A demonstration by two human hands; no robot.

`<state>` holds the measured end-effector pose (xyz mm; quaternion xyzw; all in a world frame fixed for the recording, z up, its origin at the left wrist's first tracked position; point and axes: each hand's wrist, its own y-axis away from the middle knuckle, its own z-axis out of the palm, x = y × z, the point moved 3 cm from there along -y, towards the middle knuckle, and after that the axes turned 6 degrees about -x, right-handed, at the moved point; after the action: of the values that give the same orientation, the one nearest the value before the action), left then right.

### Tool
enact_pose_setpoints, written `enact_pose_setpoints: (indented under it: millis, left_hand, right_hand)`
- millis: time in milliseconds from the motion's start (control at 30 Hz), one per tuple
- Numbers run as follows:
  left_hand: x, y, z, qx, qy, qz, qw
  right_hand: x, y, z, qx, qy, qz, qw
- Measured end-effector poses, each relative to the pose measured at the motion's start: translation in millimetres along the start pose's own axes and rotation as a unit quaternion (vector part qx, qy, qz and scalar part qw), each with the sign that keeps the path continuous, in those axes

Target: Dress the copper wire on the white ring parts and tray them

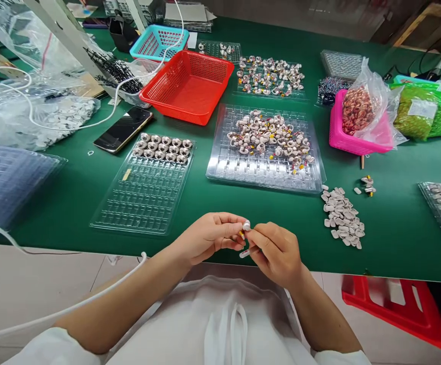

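Note:
Near the table's front edge, my left hand point(216, 234) pinches a small white earbud shell point(246, 225) with a bit of yellow on it. My right hand point(277, 251) meets it there, fingers closed at the same piece. A small, pale flat part point(244, 253) sticks out below the right fingertips; whether it is joined to the shell I cannot tell. Beyond my hands, a clear tray point(228, 170) bears a heap of similar shells with yellow and red bits. To the right lies a pile of pale oval covers point(344, 218).
Left of centre is a clear tray point(136, 203) with rows of finished-looking shells at its far end. A phone point(123, 129), a red basket point(190, 96) and a pink basket point(361, 144) stand farther back. A white cable point(71, 306) crosses over my left forearm.

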<state>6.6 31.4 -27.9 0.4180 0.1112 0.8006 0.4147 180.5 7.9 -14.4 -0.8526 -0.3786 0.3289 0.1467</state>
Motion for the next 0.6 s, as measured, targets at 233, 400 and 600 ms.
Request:
enact_pose_setpoints:
  millis: [233,400,600]
  left_hand:
    - [5.2,2.0,-0.2,-0.036,-0.002,-0.015,0.999]
    - [7.8,7.9,9.1,-0.033,-0.008,-0.007,0.999]
    - [4.3,8.6,9.8,0.012,-0.038,0.005,0.999]
  right_hand:
    - [-3.7,-9.4,-10.4,-0.045,0.006,-0.007,0.999]
    - [-10.3,-13.2,-20.0,-0.074,0.038,-0.041,0.996]
    - [-10.6,-12.3,-21.8,-0.134,0.101,-0.074,0.983]
